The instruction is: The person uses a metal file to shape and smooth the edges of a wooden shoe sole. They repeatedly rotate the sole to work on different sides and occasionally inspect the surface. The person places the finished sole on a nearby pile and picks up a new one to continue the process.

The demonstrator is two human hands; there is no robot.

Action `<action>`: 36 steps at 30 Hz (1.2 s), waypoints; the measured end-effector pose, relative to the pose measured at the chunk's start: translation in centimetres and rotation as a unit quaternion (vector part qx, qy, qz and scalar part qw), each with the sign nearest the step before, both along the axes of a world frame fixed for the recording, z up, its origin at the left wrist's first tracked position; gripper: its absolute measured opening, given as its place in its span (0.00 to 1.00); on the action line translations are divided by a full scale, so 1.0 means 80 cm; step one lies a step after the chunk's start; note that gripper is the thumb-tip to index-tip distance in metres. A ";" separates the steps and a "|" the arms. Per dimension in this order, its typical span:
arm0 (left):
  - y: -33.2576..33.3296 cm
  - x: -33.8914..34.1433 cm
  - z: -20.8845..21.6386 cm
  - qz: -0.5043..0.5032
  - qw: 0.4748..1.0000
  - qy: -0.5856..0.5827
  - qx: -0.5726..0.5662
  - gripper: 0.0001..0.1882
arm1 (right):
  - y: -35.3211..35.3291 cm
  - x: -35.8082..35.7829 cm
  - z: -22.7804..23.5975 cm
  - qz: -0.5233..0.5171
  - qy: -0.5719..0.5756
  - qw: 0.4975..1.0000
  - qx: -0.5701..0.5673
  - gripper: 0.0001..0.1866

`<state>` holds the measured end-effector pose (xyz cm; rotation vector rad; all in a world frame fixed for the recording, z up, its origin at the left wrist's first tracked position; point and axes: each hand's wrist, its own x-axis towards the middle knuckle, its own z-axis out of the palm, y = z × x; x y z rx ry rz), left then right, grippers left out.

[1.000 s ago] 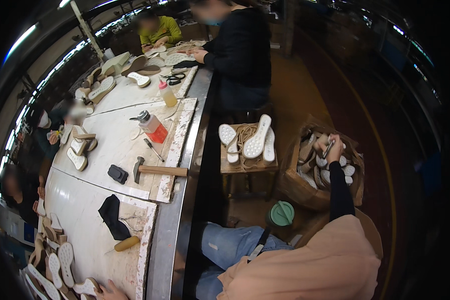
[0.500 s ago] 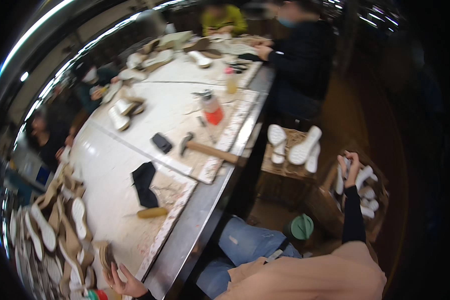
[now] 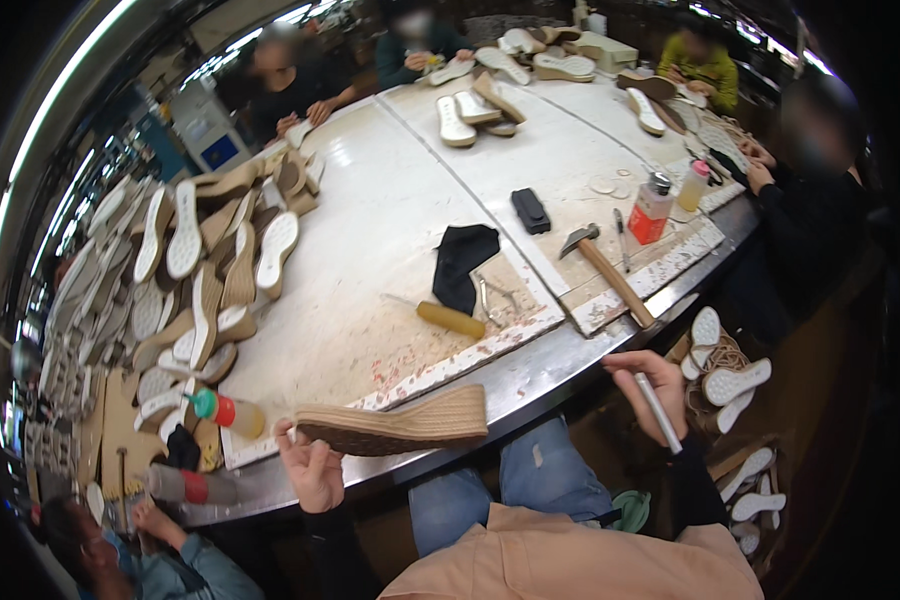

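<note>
My left hand grips the toe end of a wedge sole, pinched between thumb and fingers. The sole has a woven tan side and a dark brown underside, and it hangs over the table's near metal edge with its thick heel to the right. My right hand, to the right of that heel, has its fingers closed round a slim whitish, pen-like stick. Beyond the sole lie a yellow-handled awl, a black cloth and a hammer. The stick's exact kind I cannot make out.
Wedge soles are heaped at the left. A green-capped bottle stands near my left hand; a red-labelled bottle stands farther right. Boxes of white soles are low on the right. Several co-workers sit round the table.
The view has swung left. My right hand has risen from the box of soles to the table edge with the pen-like stick. My left hand has lifted the wedge sole in front of me.
</note>
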<state>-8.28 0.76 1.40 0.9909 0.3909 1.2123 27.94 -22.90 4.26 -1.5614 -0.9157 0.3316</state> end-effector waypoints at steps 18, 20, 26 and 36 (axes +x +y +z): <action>-0.077 0.045 -0.027 0.207 0.957 0.198 0.045 0.58 | 0.179 -0.123 -0.012 0.246 -0.082 0.959 0.115 0.08; -0.075 0.053 -0.029 0.237 0.929 0.268 0.093 0.59 | 0.191 -0.143 -0.012 0.292 -0.035 0.947 0.132 0.07; -0.074 0.055 -0.042 0.255 0.890 0.350 0.144 0.55 | 0.201 -0.175 -0.033 0.387 0.081 0.918 0.033 0.11; -0.071 0.059 -0.043 0.245 0.904 0.332 0.112 0.50 | 0.197 -0.173 -0.045 0.391 0.031 0.919 0.048 0.11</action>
